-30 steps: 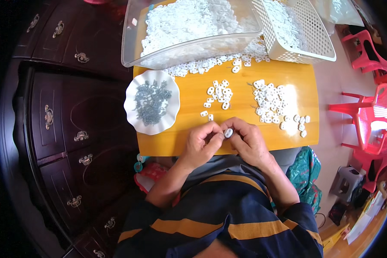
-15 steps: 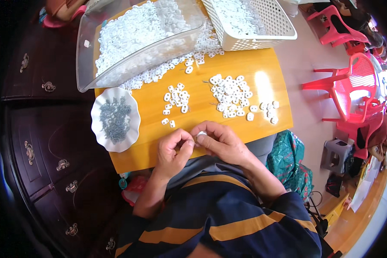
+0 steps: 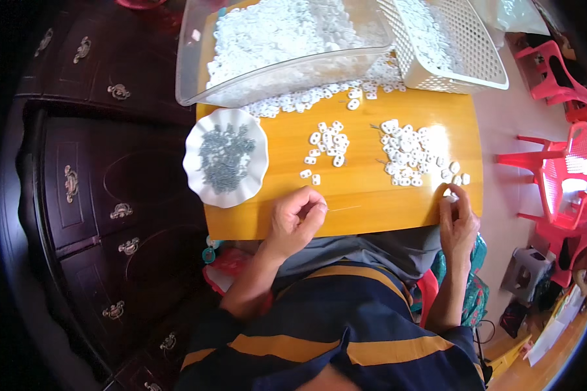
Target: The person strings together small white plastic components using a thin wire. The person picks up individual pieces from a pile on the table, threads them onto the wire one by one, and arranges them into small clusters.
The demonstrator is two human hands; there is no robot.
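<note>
Hands sit apart at the near edge of a small orange-yellow tabletop (image 3: 372, 202). The left hand (image 3: 295, 221) rests on the wood with its fingers curled in and the fingertips pinched together; whether a thin pin or wire is caught between them cannot be told, though a fine pale line lies on the wood just beside it. The right hand (image 3: 458, 218) is at the table's right near corner, fingers bent, thumb and forefinger closing on a small white plastic piece (image 3: 450, 193) at the lower edge of the right-hand pile of white pieces (image 3: 414, 153). A smaller cluster of white pieces (image 3: 327, 144) lies near the middle of the table, with two strays just beyond the left hand. To the left, a white scalloped dish (image 3: 196, 171) holds a heap of small grey metal parts (image 3: 225, 156) and overhangs the table's edge. At the far side stand a clear plastic tub (image 3: 280, 75) filled with white pieces and a white perforated basket (image 3: 463, 58), with more pieces spilled along their bases. Dark carved cabinets (image 3: 91, 189) stand to the left, red plastic chairs (image 3: 567, 169) to the right.
</note>
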